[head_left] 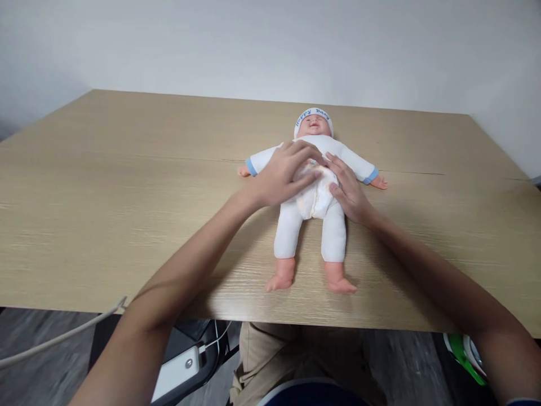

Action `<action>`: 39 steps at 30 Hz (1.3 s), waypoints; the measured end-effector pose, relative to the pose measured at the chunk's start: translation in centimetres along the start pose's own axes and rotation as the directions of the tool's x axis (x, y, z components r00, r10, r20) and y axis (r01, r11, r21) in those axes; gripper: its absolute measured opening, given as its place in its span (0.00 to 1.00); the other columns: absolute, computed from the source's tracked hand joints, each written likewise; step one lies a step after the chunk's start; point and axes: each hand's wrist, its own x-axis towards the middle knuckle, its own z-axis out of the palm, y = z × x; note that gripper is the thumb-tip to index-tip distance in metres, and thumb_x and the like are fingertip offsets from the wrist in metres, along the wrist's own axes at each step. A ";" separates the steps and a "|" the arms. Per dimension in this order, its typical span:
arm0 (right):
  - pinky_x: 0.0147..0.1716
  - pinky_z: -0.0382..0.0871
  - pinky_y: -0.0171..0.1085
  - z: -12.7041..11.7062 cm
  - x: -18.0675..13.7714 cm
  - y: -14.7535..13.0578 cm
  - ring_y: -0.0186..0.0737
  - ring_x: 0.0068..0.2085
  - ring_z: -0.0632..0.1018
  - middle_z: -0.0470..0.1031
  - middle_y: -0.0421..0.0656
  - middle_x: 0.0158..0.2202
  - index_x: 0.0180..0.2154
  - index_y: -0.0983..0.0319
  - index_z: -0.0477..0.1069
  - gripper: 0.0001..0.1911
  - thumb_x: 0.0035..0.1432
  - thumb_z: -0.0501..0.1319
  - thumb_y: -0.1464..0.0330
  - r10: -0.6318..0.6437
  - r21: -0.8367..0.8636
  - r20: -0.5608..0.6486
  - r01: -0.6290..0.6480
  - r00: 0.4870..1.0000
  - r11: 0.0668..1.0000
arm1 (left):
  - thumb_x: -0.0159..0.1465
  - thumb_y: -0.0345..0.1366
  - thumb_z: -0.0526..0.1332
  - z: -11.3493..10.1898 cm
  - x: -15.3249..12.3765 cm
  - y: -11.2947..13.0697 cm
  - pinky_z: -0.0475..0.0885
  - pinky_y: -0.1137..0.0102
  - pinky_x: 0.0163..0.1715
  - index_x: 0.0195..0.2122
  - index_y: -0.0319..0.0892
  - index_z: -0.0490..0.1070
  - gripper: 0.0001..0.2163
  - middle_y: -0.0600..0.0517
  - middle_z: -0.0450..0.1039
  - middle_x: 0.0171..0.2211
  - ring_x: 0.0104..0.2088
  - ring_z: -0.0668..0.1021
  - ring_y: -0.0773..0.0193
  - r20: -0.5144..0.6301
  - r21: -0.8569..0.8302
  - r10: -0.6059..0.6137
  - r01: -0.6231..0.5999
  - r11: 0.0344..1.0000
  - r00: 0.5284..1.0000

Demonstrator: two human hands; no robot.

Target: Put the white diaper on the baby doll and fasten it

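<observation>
A baby doll (288, 231) lies on its back on the table, feet toward me. It wears a white suit with blue cuffs and a white cap (313, 115) with blue lettering. A white diaper (313, 197) is around its hips. My left hand (289, 172) lies across the doll's belly and the diaper's upper edge, fingers stretched and thumb apart. On the other side, my right hand (349, 189) rests against the diaper's edge at the hip, its fingers extended. Both hands cover the diaper's sides and part of its waistband.
The wooden table (127, 225) reaches back to a pale wall (270, 51). A light cable (63, 340) hangs over the front left edge. Below are a white power strip (180, 369) on a black chair and a green-and-white object (465, 358) at right.
</observation>
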 end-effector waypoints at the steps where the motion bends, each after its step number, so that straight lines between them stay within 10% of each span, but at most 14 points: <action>1: 0.83 0.51 0.65 -0.1 0.0 0.0 0.56 0.84 0.58 0.59 0.43 0.83 0.80 0.49 0.60 0.33 0.81 0.49 0.50 0.003 -0.003 0.010 -0.003 1.000 1.000 | 0.76 0.47 0.61 0.4 -0.1 0.3 0.62 0.49 0.71 0.58 0.46 0.78 0.16 0.42 0.77 0.63 0.65 0.73 0.43 0.018 0.059 0.027 -0.028 0.998 0.999; 7: 0.79 0.60 0.59 -2.3 -2.2 1.6 0.54 0.79 0.67 0.68 0.49 0.78 0.78 0.53 0.63 0.33 0.80 0.52 0.49 0.067 -0.046 0.013 -0.067 0.998 0.997 | 0.78 0.49 0.57 1.2 -0.4 -0.2 0.66 0.48 0.66 0.59 0.47 0.78 0.18 0.42 0.77 0.58 0.55 0.73 0.44 0.017 0.205 -0.021 0.017 0.979 1.000; 12: 0.68 0.69 0.62 -4.7 -5.1 3.6 0.61 0.60 0.80 0.84 0.53 0.55 0.53 0.57 0.81 0.24 0.78 0.54 0.49 0.261 -0.241 -0.110 -0.281 0.959 0.929 | 0.77 0.49 0.59 2.4 1.7 -0.4 0.67 0.47 0.62 0.56 0.45 0.81 0.18 0.40 0.76 0.54 0.53 0.72 0.43 -0.086 0.316 -0.033 0.059 0.947 0.996; 18: 0.54 0.75 0.55 -4.5 -4.9 3.4 0.56 0.45 0.81 0.81 0.49 0.38 0.38 0.55 0.74 0.15 0.70 0.65 0.52 0.397 -0.237 -0.201 -0.438 0.895 0.867 | 0.75 0.48 0.63 4.4 4.9 0.3 0.66 0.44 0.63 0.50 0.44 0.85 0.16 0.40 0.79 0.56 0.60 0.71 0.39 -0.011 0.325 -0.044 0.045 0.945 0.999; 28: 0.40 0.70 0.45 -3.9 -4.5 3.7 0.48 0.35 0.78 0.79 0.42 0.31 0.33 0.54 0.69 0.20 0.59 0.74 0.50 0.619 -0.179 -0.212 -0.653 0.756 0.736 | 0.65 0.46 0.72 5.9 5.4 0.2 0.63 0.41 0.62 0.48 0.47 0.88 0.14 0.42 0.79 0.58 0.62 0.71 0.31 -0.020 0.379 -0.051 0.055 0.924 0.999; 39: 0.43 0.70 0.46 -4.3 -4.9 3.7 0.48 0.35 0.78 0.75 0.38 0.29 0.39 0.55 0.72 0.21 0.60 0.71 0.47 0.590 -0.174 -0.179 -0.615 0.787 0.769 | 0.63 0.47 0.73 6.4 5.1 0.4 0.63 0.40 0.63 0.50 0.45 0.88 0.17 0.39 0.77 0.60 0.64 0.70 0.28 -0.022 0.390 -0.067 0.070 0.918 0.998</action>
